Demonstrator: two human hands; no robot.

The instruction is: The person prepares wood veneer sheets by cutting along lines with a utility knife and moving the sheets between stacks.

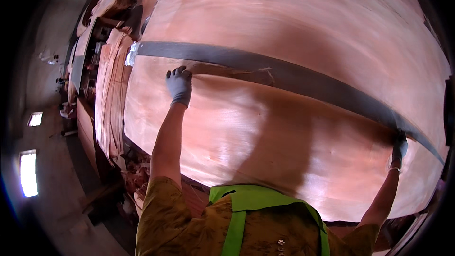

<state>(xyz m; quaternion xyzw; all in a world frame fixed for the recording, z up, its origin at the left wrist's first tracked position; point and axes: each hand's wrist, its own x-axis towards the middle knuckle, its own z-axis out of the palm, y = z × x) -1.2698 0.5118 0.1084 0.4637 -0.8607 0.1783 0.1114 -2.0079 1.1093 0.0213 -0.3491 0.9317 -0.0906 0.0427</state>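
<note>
A: How's the light near the left hand (179, 85)?

B: Decent. Below it and to its right, the wood sheet (213, 128) throws back a pale, glossy glare.

A: And between the two hands?

B: A broad, soft-edged shadow (279, 142) darkens the sheet. The right hand (399, 150) sits in deeper shade, its fingertips almost lost.

A: Anything blown out?

B: Two white rectangles (28, 173), well left of the left hand and lower; everything around them is dim and soft.

A: Distortion?

B: Strong. The grey strip (303, 83), running from above the left hand to beside the right, bows; black vignetting rings the view, with bluish fringing far left.
</note>
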